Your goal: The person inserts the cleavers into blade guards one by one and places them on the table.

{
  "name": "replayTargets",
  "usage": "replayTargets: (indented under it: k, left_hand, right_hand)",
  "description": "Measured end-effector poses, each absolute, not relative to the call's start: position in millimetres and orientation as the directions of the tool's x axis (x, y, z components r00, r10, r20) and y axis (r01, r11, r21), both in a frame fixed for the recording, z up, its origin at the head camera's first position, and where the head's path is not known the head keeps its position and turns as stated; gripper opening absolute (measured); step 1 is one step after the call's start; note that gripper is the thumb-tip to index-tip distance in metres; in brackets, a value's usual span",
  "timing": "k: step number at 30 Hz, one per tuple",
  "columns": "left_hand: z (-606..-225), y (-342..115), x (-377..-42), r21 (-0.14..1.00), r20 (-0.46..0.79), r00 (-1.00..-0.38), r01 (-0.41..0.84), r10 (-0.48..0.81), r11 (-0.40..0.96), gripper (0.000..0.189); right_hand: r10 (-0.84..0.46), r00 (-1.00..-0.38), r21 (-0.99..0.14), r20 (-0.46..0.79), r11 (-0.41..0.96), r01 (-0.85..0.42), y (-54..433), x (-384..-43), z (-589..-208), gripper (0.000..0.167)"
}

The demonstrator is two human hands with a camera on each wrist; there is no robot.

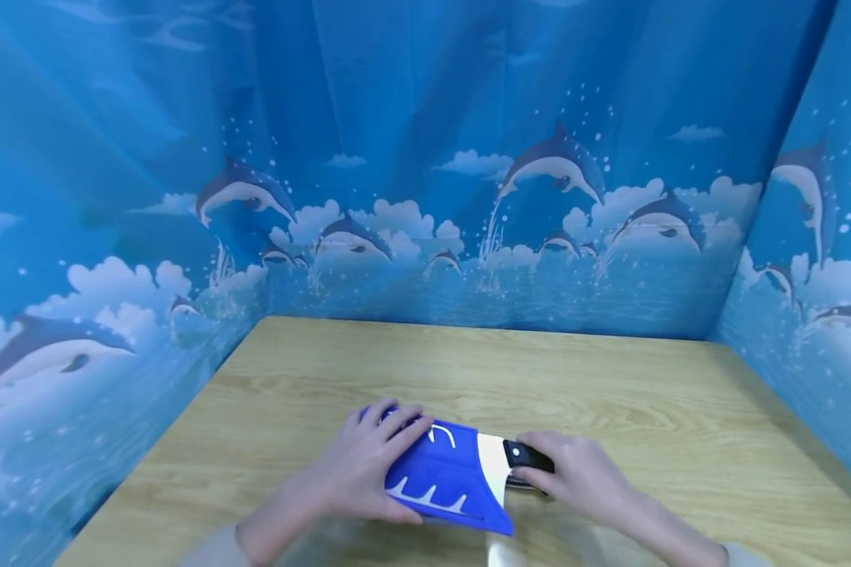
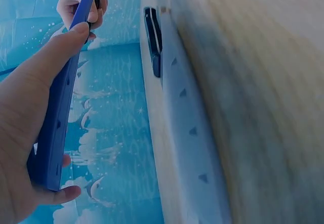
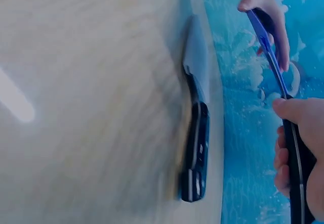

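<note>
My left hand point(image 1: 369, 465) grips a blue blade sheath point(image 1: 440, 465) with white cut-out shapes, fingers across its face and thumb at the near edge. The sheath covers most of a cleaver point(image 1: 494, 465), leaving a pale strip of blade bare beside the handle. My right hand point(image 1: 574, 472) holds the cleaver's black riveted handle point(image 3: 298, 168). Sheath and cleaver are tilted above the table, edge-on in both wrist views. Below them a second knife point(image 3: 196, 133) lies on the wood, its black handle point(image 2: 153, 42) and long pale blade point(image 2: 190, 128) showing; the head view hides most of it.
A wood-grain table point(image 1: 340, 354) spans the work area. Blue curtains point(image 1: 411, 157) printed with dolphins and clouds stand along its back and both sides. A bright light reflection point(image 3: 17, 100) shows on the tabletop in the right wrist view.
</note>
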State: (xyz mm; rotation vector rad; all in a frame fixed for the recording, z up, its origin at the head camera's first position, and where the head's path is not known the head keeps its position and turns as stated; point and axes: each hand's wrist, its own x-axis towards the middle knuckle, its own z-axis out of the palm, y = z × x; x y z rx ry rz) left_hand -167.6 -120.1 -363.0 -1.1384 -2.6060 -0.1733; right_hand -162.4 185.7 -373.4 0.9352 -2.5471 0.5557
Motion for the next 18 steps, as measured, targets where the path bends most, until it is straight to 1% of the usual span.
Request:
replayTargets:
  k: [4,10,14,18]
  left_hand:
    - [-360.6,-122.0,-174.5,-0.053,0.337,-0.631,0.728,0.699,0.684,0.105]
    - [-359.6,-125.9,-186.9,-0.065,0.359,-0.644,0.705,0.676,0.707,0.111]
    - [-357.4,-127.9,-196.5,-0.085,0.378,-0.640,0.695,0.668,0.714,0.114]
    - [-354.3,-128.5,-207.8,-0.113,0.354,-0.660,0.673,0.662,0.731,0.114]
  right_hand:
    - [-0.516,-0.742,-0.296,0.429,0.696,-0.654,187.4,-172.0,-368.8,0.023]
    - [-0.504,-0.775,-0.384,0.382,0.676,-0.629,189.4,-183.9,-365.2,0.023]
    - [-0.516,-0.774,-0.414,0.367,0.655,-0.633,189.3,-194.0,-361.5,0.023]
    - [-0.533,-0.769,-0.410,0.353,0.651,-0.639,187.9,-206.5,-358.6,0.023]
